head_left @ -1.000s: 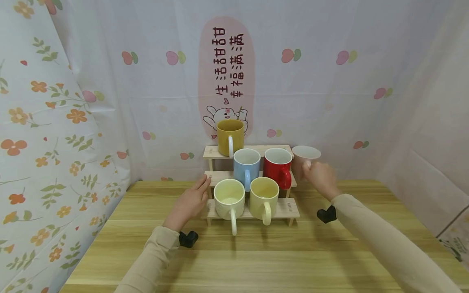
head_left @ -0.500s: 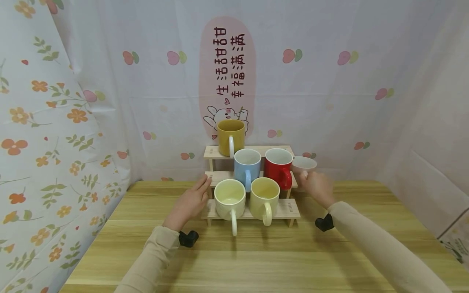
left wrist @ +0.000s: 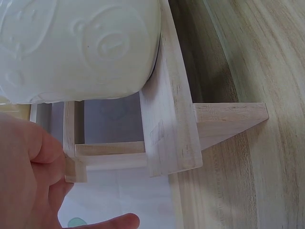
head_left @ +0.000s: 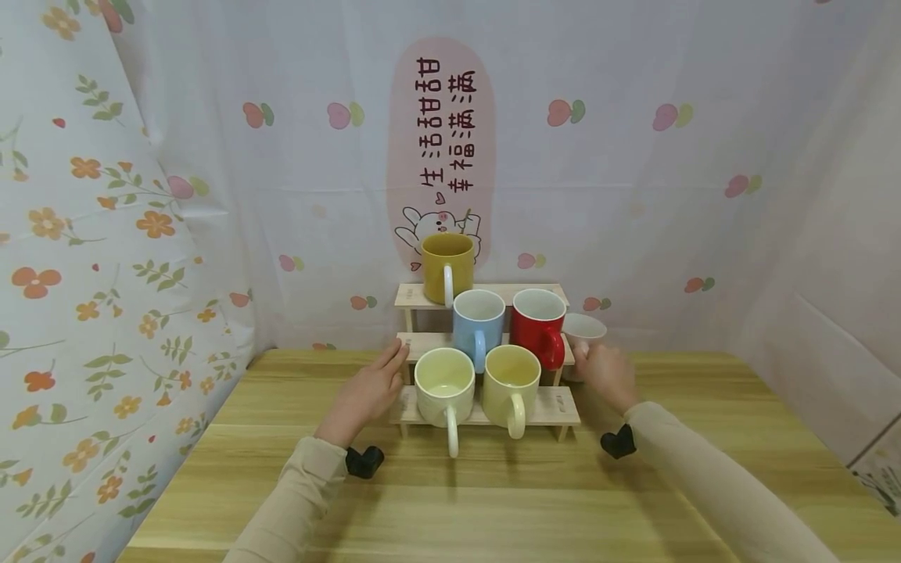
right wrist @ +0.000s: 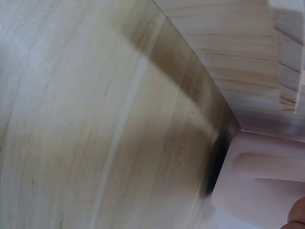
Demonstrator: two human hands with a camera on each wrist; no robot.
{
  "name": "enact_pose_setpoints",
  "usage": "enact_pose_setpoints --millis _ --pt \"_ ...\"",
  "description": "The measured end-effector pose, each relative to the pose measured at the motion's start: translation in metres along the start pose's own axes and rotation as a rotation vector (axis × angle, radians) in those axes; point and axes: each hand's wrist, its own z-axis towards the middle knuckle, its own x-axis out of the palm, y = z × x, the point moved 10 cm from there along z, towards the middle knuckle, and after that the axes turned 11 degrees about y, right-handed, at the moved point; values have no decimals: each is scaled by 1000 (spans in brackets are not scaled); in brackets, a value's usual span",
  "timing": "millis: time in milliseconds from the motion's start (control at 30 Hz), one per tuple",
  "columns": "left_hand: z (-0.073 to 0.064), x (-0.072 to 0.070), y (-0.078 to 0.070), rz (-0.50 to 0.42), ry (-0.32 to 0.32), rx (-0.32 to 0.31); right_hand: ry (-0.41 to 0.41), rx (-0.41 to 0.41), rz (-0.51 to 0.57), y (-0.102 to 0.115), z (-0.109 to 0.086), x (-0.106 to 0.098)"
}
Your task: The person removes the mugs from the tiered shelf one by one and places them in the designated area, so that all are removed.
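Note:
At the right end of the three-step wooden rack [head_left: 543, 407], my right hand [head_left: 607, 377] grips the handle of a pale pink mug [right wrist: 257, 191] with a white inside. The mug is upright and low, close over the tabletop beside the rack; the red mug partly hides it in the head view. My left hand [head_left: 366, 391] touches the left end of the middle shelf with its fingers extended. A mustard mug [head_left: 457, 270] stands on the top shelf. Light blue [head_left: 473, 324] and red [head_left: 529, 324] mugs occupy the middle one. Two pale yellow mugs, one lighter [head_left: 439, 403], stand on the bottom shelf.
The rack stands on a wood-grain table [head_left: 450, 516], near a white printed cloth [head_left: 619, 195] that hangs behind it. A floral curtain [head_left: 91, 313] borders the left side. Black wrist-camera mounts [head_left: 364, 463] sit below both wrists.
My right hand has lowered the pink mug beside the rack, moving slightly left and toward the table. The left hand keeps its place at the shelf end, and the head view has shifted slightly.

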Motion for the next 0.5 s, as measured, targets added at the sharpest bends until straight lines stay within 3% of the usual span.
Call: enact_pose_setpoints --millis 500 --pt "2 2 2 21 -27 12 27 54 -9 -9 2 15"
